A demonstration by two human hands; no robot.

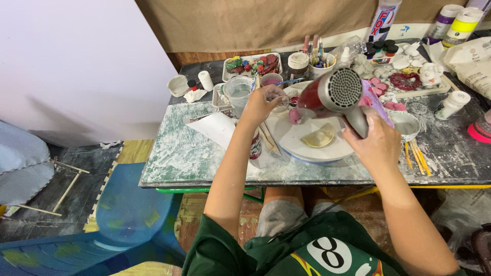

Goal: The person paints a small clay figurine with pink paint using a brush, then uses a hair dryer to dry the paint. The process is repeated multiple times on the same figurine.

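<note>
In the head view, the right hand point(379, 142) is closed around the grey handle of a red hair dryer point(330, 94). The fingers are wrapped fully on the handle, and the round grey grille at the back of the dryer faces the camera. The dryer hangs above a large white round plate point(296, 140), with its nozzle pointing to the left and down, toward a small pink piece point(295, 116) at the left part of the plate.

The left hand point(262, 102) reaches over the table point(179, 153), just beside the nozzle. Its fingers are curled, and the fingertips seem to pinch something small near the pink piece, but I cannot tell exactly what it is.

On the plate, near the dryer handle, lies a pale yellow flat piece point(318, 137). A clear plastic cup point(238, 93) stands behind the left hand. A white tray with coloured small items point(252, 66) is further back. Some thin yellow sticks point(417, 156) lie to the right of the plate.
</note>
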